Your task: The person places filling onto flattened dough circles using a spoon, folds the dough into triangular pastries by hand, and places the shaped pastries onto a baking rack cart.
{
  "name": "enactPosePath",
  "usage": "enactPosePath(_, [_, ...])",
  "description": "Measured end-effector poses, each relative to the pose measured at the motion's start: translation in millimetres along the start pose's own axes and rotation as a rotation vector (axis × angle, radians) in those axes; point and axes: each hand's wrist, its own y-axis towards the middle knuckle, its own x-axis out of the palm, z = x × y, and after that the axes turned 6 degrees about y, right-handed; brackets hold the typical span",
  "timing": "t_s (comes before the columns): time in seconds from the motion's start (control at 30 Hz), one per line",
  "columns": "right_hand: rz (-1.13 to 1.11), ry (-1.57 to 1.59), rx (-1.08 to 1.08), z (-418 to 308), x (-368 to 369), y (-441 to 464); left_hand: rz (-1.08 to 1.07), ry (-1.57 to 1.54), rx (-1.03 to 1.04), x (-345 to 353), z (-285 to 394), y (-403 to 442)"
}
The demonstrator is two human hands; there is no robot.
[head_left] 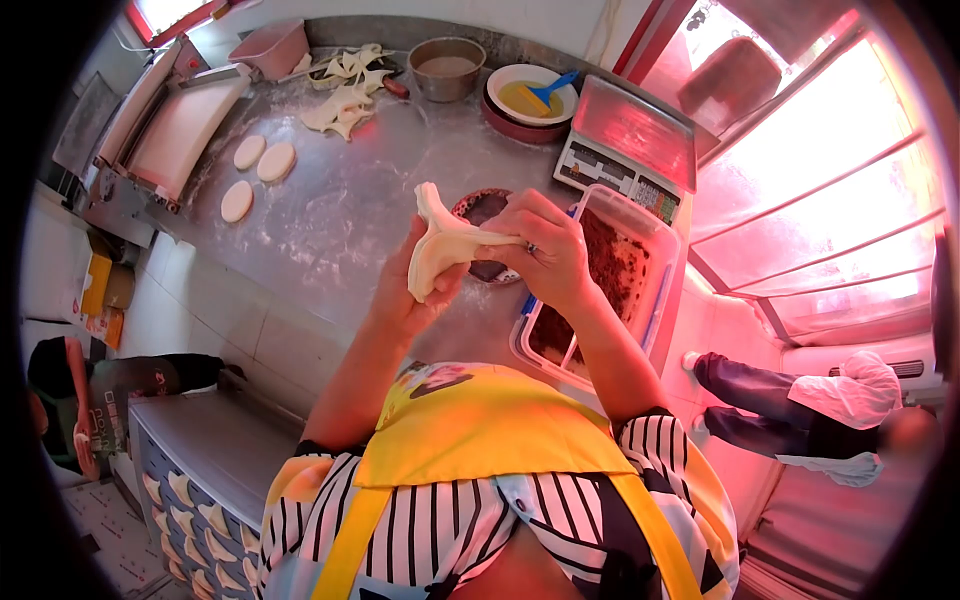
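A piece of pale dough (440,250) is held up over the metal table (330,220), folded with raised edges. My left hand (412,285) supports it from the left and below, fingers wrapped round it. My right hand (545,245), wearing a ring, pinches the end of the dough that stretches to the right. Behind the hands sits a round dish (480,207) with dark reddish contents, partly hidden. Beside my right hand is a clear plastic tub (665,245) of dark red-brown filling. Three round dough pieces (276,162) lie at the left of the table.
At the back are dough scraps (345,105), a metal bowl (447,85), a white bowl (500,80) with a blue brush (550,88), and a scale (635,130). A dough roller machine (180,125) stands left. One person (800,415) is at right, another (110,395) at left.
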Motion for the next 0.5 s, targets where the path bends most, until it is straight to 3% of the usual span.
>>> enactPosePath(0.3, [-0.060,0.129,0.123,-3.0,-6.1,-3.1,0.011,-0.057,0.003,-11.8,-1.1,-4.0])
enactPosePath(0.4, [0.019,0.298,0.176,-5.9,-3.5,-2.3,0.058,-0.049,0.011,-12.8,-1.3,-4.4])
enactPosePath(0.5, [-0.097,0.147,0.227,1.4,-8.8,-5.9,0.022,-0.010,0.025,-9.2,-1.2,-8.9])
